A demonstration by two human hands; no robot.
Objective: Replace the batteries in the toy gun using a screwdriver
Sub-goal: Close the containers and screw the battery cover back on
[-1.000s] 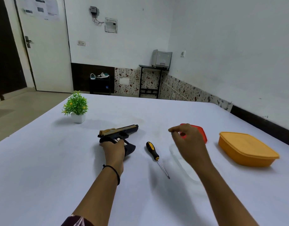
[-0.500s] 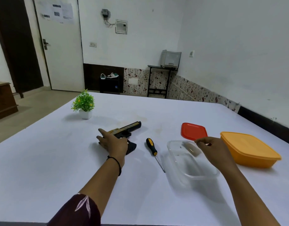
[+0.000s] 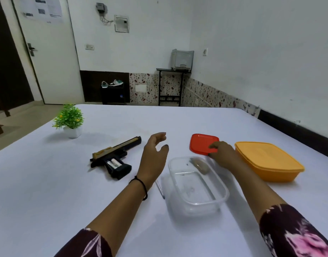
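The toy gun (image 3: 113,158) lies left of the tub (image 3: 224,190), lid (image 3: 200,143) behind, box (image 3: 267,160) right

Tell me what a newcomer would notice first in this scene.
The black-and-gold gun lies left of centre on the white table, its grip open with two batteries showing. To the right sit a bright orange box and a red lid, whose near edge the right hand pinches. The left hand hovers open between gun and lid.
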